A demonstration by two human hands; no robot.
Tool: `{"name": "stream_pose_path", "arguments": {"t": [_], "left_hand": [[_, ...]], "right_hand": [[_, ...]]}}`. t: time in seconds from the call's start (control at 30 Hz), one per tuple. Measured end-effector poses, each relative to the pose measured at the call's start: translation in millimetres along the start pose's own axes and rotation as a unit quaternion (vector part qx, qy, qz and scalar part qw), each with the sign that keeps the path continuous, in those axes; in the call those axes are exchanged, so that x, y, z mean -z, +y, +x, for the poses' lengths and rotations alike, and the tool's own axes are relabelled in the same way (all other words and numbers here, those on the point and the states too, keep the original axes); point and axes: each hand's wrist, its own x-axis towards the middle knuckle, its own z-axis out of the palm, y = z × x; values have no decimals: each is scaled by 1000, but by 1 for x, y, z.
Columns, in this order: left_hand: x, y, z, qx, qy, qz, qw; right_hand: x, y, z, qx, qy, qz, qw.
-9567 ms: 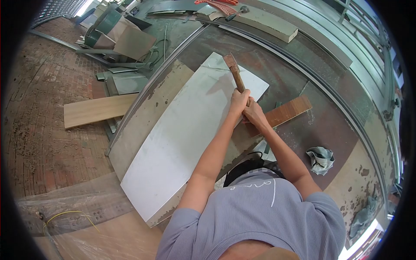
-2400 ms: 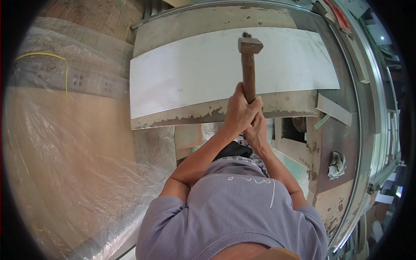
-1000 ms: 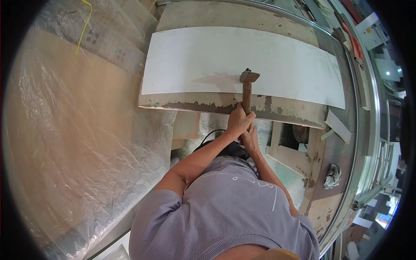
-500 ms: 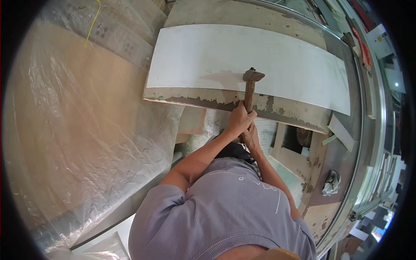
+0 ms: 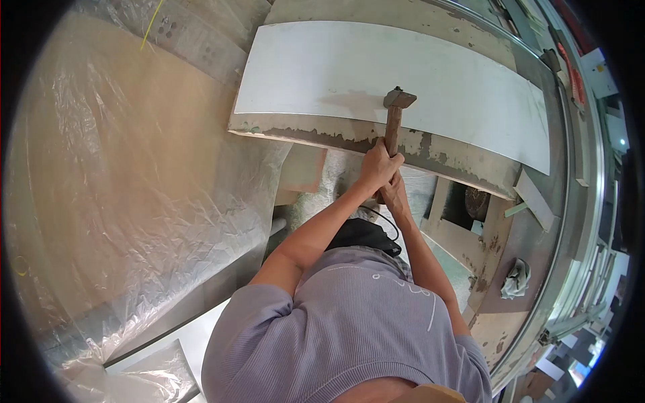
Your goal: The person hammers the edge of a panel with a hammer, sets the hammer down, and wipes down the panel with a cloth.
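A hammer (image 5: pixel 394 124) with a wooden handle and a dark metal head points away from me, its head over the near part of a long white panel (image 5: pixel 376 77). My left hand (image 5: pixel 379 164) is wrapped round the handle. Just below it, my right hand (image 5: pixel 394 191) is closed round the lower end of the same handle, partly hidden behind the left. The white panel lies on a worn workbench (image 5: pixel 463 158) with peeling patches along its near edge. A shadow falls on the panel left of the hammer head.
Clear plastic sheeting (image 5: pixel 148 174) covers boards on the left. At the right, a small board piece (image 5: pixel 535 200) and a crumpled cloth (image 5: pixel 516 279) lie on the bench. Metal rails (image 5: pixel 571 235) run along the right side. A red tool (image 5: pixel 576 84) is at the upper right.
Since the earliest frame the view has turned, and the hammer has gone from the panel's far end to its near edge. Lately hammer and panel sit slightly higher in view. Both hands keep their grip.
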Motion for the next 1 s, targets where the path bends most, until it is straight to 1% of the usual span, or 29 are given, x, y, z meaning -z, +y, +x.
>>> {"name": "stream_pose_path", "arguments": {"t": [0.07, 0.1, 0.13, 0.17, 0.23, 0.27, 0.33, 0.37, 0.4, 0.43, 0.47, 0.53, 0.57, 0.63, 0.67, 0.73, 0.77, 0.83, 0.87, 0.93, 0.97, 1.0], "left_hand": [[-2, -2, 1, -4, 6, -3, 1000], [-1, -1, 0, -7, -7, -73, 997], [3, 0, 1, -11, -21, -141, 990], [8, 0, 4, -18, -18, -143, 989], [24, 10, 1, 35, -88, -208, 974], [32, 14, -2, 31, -86, -212, 973], [53, 19, -9, 5, -43, -234, 971], [64, 21, -10, 5, -39, -237, 971], [78, 27, -12, -19, -17, -243, 970], [95, 36, -16, -44, 4, -249, 967], [113, 45, -20, -44, 6, -252, 967], [147, 66, -32, -68, 1, -247, 967], [154, 66, -33, -66, 3, -251, 966], [167, 63, -32, -135, 59, -188, 971], [170, 57, -30, -135, 61, -188, 971], [173, 45, -25, -127, 56, -175, 975], [175, 38, -24, -128, 55, -177, 974], [181, 30, -22, -50, 17, -167, 985], [177, 20, -18, -49, 17, -170, 984], [168, -3, -5, -23, 18, -154, 988], [164, -11, -1, -20, 19, -156, 987], [162, -15, 0, 5, 11, -165, 986]], "right_hand": [[-6, -20, -7, -35, 14, 79, 996], [-6, -27, -8, -28, 13, 76, 997], [-4, -32, -9, -44, 7, 51, 998], [-5, -39, -10, -62, 3, 25, 998], [-14, -55, -13, -58, 13, 7, 998], [-19, -60, -12, -58, 22, -7, 998], [-36, -74, -11, -47, 29, -35, 998], [-44, -81, -13, -32, 18, -23, 999], [-54, -95, -17, -18, 7, -10, 1000], [-63, -111, -20, -32, 10, -17, 999], [-73, -113, -17, -31, 8, -20, 999], [-89, -113, -12, 66, 11, -25, 997], [-94, -114, -9, 64, 8, -29, 997], [-106, -116, -1, 157, 7, -29, 987], [-112, -115, 0, 157, 5, -29, 987], [-120, -114, -1, 113, -3, -13, 993], [-123, -115, -2, 113, -2, -14, 994], [-130, -122, -7, 17, -28, 10, 999], [-133, -120, -7, 16, -28, 7, 999], [-137, -113, 0, -53, -25, -2, 998], [-137, -110, 3, -57, -36, -22, 997], [-135, -102, 8, -61, -39, -24, 997]]}}
